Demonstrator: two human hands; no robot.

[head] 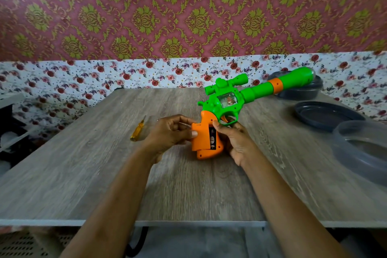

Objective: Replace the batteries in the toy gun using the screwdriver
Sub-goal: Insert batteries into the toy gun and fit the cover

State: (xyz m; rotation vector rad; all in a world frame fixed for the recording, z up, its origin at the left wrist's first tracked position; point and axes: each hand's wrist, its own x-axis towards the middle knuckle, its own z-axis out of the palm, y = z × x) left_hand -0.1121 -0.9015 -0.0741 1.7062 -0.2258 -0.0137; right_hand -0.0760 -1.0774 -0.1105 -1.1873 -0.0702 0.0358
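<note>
Glossy green-and-orange plastic toy gun (230, 100) between both hands. Left hand (169, 132) pinches the flat orange battery cover (200, 137). Right hand (235, 140) curls round the grip; black battery (213, 139) exposed. Translucent yellow screwdriver (137, 130) lies on the wood-grain table (83, 174), near the left hand.

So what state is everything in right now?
toy gun: held at its grip, compartment partly uncovered
battery cover: loose, partly off the grip
battery: in the compartment, exposed
screwdriver: lying on the table, untouched
left hand: grips battery cover
right hand: holds the gun's grip
</note>
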